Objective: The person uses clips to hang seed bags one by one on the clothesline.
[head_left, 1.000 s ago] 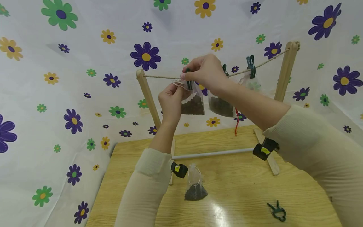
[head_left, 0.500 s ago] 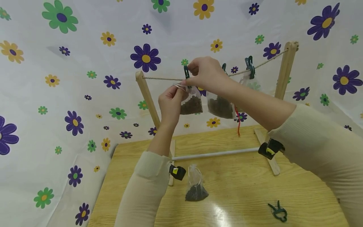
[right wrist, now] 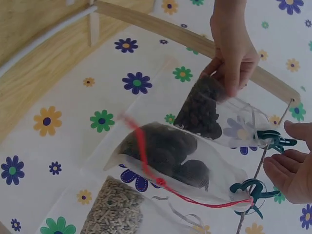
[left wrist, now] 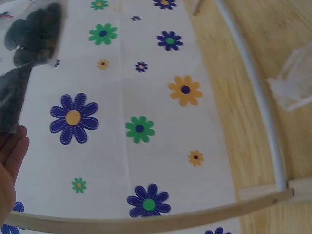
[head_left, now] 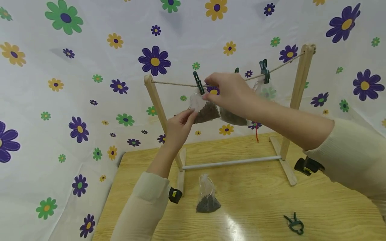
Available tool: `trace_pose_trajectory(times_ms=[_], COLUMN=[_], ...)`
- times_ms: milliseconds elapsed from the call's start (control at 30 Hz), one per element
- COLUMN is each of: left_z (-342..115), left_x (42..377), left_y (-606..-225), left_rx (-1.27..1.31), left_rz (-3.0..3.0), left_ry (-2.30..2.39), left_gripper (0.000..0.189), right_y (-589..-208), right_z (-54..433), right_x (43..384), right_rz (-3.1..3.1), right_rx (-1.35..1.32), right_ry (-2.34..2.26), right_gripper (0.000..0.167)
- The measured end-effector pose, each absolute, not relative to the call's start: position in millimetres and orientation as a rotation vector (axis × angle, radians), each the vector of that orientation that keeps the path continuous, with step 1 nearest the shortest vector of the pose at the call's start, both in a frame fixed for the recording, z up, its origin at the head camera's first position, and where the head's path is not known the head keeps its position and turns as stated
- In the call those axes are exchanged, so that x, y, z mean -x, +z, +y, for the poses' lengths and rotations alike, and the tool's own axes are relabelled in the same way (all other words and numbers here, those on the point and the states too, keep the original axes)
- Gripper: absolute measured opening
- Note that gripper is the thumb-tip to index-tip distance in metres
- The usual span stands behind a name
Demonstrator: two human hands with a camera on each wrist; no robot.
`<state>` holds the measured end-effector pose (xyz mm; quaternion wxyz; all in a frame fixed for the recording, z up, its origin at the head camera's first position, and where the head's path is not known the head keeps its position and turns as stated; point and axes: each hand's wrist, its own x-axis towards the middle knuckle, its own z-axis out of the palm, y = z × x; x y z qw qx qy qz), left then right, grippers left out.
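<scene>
A sheer drawstring bag (head_left: 208, 112) with dark, crumbly contents hangs from the rope (head_left: 172, 83) at a dark green spring clip (head_left: 198, 83). The right wrist view shows my left hand (right wrist: 235, 58) pinching the bag's side low down, thumb in front and fingers behind. My right hand (head_left: 233, 91) is beside the clip, its thumb and fingers apart; in the right wrist view a gap shows between those fingers (right wrist: 292, 168) and the clip's handles. Beside it hang a bag of large dark lumps (right wrist: 163, 151) with a red cord and a bag of pale pellets (right wrist: 112, 209).
Wooden posts (head_left: 157, 105) carry the rope, joined low down by a white rod (head_left: 232, 163). Another drawstring bag (head_left: 208, 202) with dark grains stands on the wooden table (head_left: 250, 201). A loose green clip (head_left: 295, 225) lies front right. Flowered cloth (head_left: 126, 103) hangs behind.
My right hand has let go of the clip and moved slightly right and down. The left hand has moved down from the bag's white strings to its lower side. The clip now tilts left.
</scene>
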<state>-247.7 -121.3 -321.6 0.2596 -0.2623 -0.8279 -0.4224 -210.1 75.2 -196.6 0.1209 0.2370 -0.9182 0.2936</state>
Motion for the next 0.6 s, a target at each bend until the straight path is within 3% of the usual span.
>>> trace_pose_trajectory(times_ms=[600], left_z=[-137.7], left_x=[219.7], left_y=[-381.5], left_rx=[0.857], left_rz=[-2.697], left_ry=[-0.941], left_gripper=[0.027], right_y=[-243.8], right_z=[87.0], right_x=[172.1], right_rz=[-2.544], right_rx=[-0.941], right_ry=[0.631], right_gripper=[0.034])
